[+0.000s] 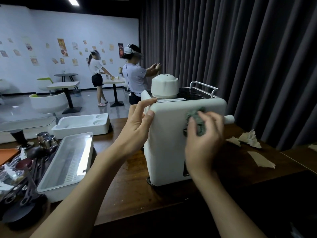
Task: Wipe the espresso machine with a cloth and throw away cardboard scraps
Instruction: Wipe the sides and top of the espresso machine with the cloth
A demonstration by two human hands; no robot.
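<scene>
A white espresso machine stands on the dark wooden table in the head view. My left hand grips its upper left corner, fingers over the top edge and thumb on the near face. My right hand holds a crumpled grey-green cloth against the near face, close to the top. Torn cardboard scraps lie on the table to the right of the machine, with a larger flat piece nearer me.
A white drip tray and a white foam packing insert lie left of the machine. Metal cups and dark tools crowd the far left. A dark curtain hangs behind. Two people with headsets stand at tables beyond.
</scene>
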